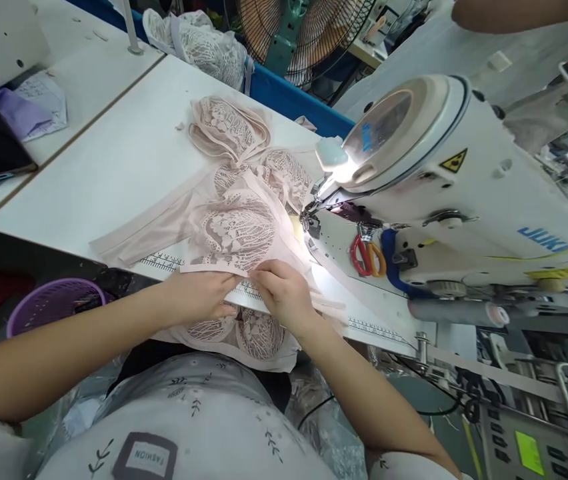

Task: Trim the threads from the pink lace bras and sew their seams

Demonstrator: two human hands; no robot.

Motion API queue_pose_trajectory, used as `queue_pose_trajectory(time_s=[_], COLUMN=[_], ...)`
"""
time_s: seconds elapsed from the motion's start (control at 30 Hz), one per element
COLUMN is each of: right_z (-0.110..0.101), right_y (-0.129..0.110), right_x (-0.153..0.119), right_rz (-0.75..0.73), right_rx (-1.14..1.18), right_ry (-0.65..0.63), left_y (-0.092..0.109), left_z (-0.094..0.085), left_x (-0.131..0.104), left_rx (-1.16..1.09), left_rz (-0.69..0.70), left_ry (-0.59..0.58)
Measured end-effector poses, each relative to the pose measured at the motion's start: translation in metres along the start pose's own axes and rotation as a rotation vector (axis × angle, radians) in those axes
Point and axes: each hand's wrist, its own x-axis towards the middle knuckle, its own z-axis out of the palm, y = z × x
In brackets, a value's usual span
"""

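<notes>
A pale pink lace bra piece [237, 230] lies on the white table, its lower edge at the table's front. My left hand [201, 293] has its fingers closed on that edge from below. Just to its right, my right hand [283, 290] pinches the same edge between thumb and fingers. More lace cups [231, 127] are bunched farther back on the table. Another lace piece [261, 333] rests on my lap, beneath my hands. The needle area of the sewing machine [310, 217] is lit, right of the fabric.
The white sewing machine [444, 147] fills the right side. Red-handled scissors [361, 255] lie by its base, near a thread cone [459, 312]. A fan [304, 33] stands behind a blue bin [289, 90]. A purple basket [57, 303] is at the lower left. Another person's arm [519, 13] shows top right.
</notes>
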Motion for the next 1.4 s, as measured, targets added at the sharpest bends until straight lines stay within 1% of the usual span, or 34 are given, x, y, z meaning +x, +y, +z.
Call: queue_pose_trajectory(time_s=[0.1, 0.2, 0.27, 0.37, 0.43, 0.53, 0.7, 0.83, 1.0, 1.17, 1.27, 1.4], right_z=[0.003, 0.001, 0.000, 0.001, 0.003, 0.004, 0.006, 0.008, 0.008, 0.007, 0.008, 0.006], right_y=[0.006, 0.006, 0.004, 0.003, 0.001, -0.002, -0.007, -0.008, -0.008, -0.010, -0.011, -0.010], right_x=[-0.001, -0.001, -0.001, 0.000, 0.000, -0.003, -0.005, -0.002, 0.000, -0.002, -0.004, -0.004], right_rz=[0.005, -0.003, -0.009, -0.026, -0.038, -0.026, -0.033, -0.063, -0.076, -0.086, -0.085, -0.126], right_rx=[0.031, 0.062, 0.076, 0.090, 0.099, 0.096, 0.063, 0.074, 0.075, 0.064, 0.030, -0.015], right_ry=[-0.021, -0.029, -0.036, -0.062, -0.075, -0.062, 0.021, 0.025, 0.017, -0.001, -0.029, -0.069], left_y=[0.002, 0.011, 0.013, 0.005, -0.004, -0.014, -0.020, -0.024, -0.026, -0.025, -0.024, -0.021], left_z=[-0.014, -0.024, -0.023, -0.014, -0.009, -0.008, -0.015, -0.016, -0.018, -0.019, -0.019, -0.020], left_x=[-0.018, -0.029, -0.027, -0.015, -0.007, -0.003, -0.008, -0.011, -0.011, -0.013, -0.014, -0.015], left_rx=[0.025, 0.005, -0.004, 0.043, 0.075, 0.092, 0.072, 0.062, 0.061, 0.107, 0.142, 0.174], left_rz=[0.005, 0.086, 0.108, 0.080, 0.072, 0.101, 0.158, 0.144, 0.133, 0.149, 0.158, 0.157], left_ry=[0.049, 0.113, 0.163, 0.204, 0.186, 0.144, 0.116, 0.095, 0.047, 0.018, 0.035, 0.070])
